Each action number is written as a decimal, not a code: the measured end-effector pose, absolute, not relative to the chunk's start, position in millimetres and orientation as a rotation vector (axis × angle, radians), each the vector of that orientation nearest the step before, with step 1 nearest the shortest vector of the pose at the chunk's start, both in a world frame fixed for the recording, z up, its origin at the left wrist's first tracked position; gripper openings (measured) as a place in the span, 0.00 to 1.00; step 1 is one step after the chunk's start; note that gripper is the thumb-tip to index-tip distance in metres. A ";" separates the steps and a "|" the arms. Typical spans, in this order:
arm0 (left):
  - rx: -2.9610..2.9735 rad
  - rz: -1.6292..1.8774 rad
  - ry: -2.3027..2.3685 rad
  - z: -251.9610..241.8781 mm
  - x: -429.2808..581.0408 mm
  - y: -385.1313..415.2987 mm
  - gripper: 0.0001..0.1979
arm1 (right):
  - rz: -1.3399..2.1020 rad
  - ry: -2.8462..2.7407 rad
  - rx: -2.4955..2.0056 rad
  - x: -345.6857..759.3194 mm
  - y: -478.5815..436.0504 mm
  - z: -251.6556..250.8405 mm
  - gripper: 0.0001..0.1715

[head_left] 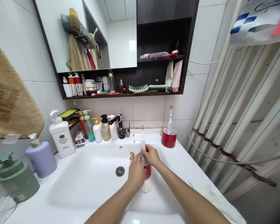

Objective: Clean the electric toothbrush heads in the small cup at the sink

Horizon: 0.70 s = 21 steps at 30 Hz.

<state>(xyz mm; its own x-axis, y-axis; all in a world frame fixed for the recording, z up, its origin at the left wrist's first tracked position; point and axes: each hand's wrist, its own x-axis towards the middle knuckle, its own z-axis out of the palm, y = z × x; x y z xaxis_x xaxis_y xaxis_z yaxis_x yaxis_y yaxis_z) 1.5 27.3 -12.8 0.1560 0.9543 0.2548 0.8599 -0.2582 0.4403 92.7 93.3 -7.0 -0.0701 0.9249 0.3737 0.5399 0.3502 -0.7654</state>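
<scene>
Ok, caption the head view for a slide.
Right hand on a pale toothbrush, left hand at a red cup, over a white sink.

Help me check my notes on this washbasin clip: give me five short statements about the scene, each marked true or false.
1. The right hand has its fingers on a toothbrush whose head points up. True.
2. The left hand rests on the faucet. False: the left hand is at a red cup, apart from the faucet.
3. A second red cup has a second toothbrush standing in it. True.
4. The green hairbrush lies in the basin. False: the green hairbrush lies on the cabinet's lower shelf.
5. The faucet is black. True.
</scene>
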 end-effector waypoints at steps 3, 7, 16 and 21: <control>2.169 0.740 1.792 -16.9 -2.0 18.0 0.12 | 0.576 -1.750 -1.294 86.8 82.6 -9.1 0.11; 2.092 0.805 1.765 -19.0 -1.0 13.4 0.12 | 0.588 -1.737 -1.259 84.4 71.6 -5.2 0.12; 1.820 1.151 1.582 -6.3 -18.9 5.7 0.13 | 0.660 -1.523 -1.031 99.1 49.4 57.5 0.16; 1.472 1.141 1.258 4.1 -14.7 -7.1 0.24 | 1.250 -1.416 -0.817 90.1 15.4 49.8 0.12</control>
